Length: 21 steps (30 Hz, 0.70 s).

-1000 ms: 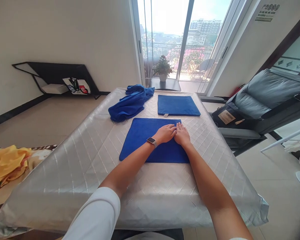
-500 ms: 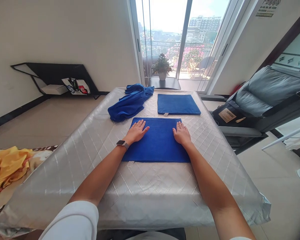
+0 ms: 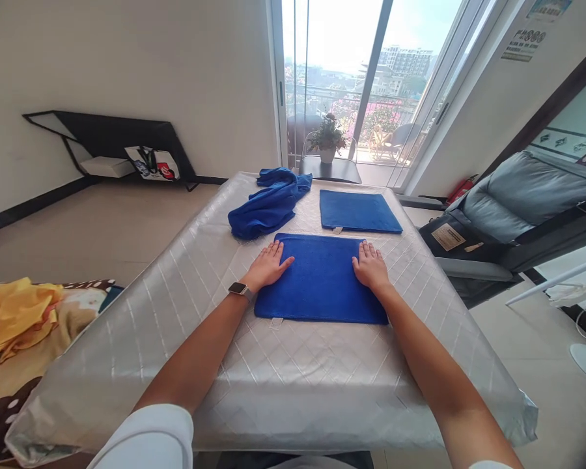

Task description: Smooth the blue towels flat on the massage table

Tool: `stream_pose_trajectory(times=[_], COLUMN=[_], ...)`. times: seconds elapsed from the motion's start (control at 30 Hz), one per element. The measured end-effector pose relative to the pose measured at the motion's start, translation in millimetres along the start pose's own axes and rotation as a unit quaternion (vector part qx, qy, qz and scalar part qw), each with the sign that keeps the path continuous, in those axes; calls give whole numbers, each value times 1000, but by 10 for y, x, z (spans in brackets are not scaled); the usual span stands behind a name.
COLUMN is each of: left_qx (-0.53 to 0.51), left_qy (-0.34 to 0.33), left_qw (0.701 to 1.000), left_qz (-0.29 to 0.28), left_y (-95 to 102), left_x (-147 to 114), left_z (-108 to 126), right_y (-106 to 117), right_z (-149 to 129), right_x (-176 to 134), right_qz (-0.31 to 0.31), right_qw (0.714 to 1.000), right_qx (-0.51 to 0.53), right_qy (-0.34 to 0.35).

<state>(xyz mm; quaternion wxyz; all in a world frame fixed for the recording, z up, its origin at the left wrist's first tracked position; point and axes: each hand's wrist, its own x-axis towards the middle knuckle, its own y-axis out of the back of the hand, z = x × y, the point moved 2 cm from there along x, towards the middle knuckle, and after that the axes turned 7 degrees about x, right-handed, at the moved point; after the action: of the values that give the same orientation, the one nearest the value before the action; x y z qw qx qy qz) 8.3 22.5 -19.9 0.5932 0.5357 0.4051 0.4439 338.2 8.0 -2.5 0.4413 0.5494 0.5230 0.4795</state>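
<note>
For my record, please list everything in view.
flat cloths: 2, blue, on table
crumpled cloth: 1, blue, on table
table: 1, silver, centre
plant: 1, green, on dark chair
glass door: 1, clear, ahead
armchair: 1, grey, right
bag: 1, black, on armchair
extinguisher: 1, red, by armchair
stand: 1, black, left wall
box, tote: 1 each, white, at stand
fabric: 1, yellow, left edge
watch: 1, dark, left wrist
left hand, right hand: 1 each, bare, on nearer cloth
</note>
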Motion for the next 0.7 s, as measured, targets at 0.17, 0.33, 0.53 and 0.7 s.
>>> stream_pose_trajectory(times=[0.17, 0.33, 0.53, 0.7], left_qx=[-2, -8, -5, 11], left_qy=[4, 5, 8, 9], left_qw=[1000, 1000, 1000, 1000], left_qz=[2, 9, 8, -6], left_y=[-2, -28, -26, 20], left_x=[-7, 9, -2, -24], left_z=[11, 1, 9, 9], right_y=[50, -73, -129, -98], right_z=[42, 132, 140, 105], right_x=[247, 395, 363, 341], right_qz=[-41, -49, -31, -27], right_qw=[999, 998, 998, 997], right_qx=[9, 42, 55, 66], right_qy=[0, 3, -1, -5])
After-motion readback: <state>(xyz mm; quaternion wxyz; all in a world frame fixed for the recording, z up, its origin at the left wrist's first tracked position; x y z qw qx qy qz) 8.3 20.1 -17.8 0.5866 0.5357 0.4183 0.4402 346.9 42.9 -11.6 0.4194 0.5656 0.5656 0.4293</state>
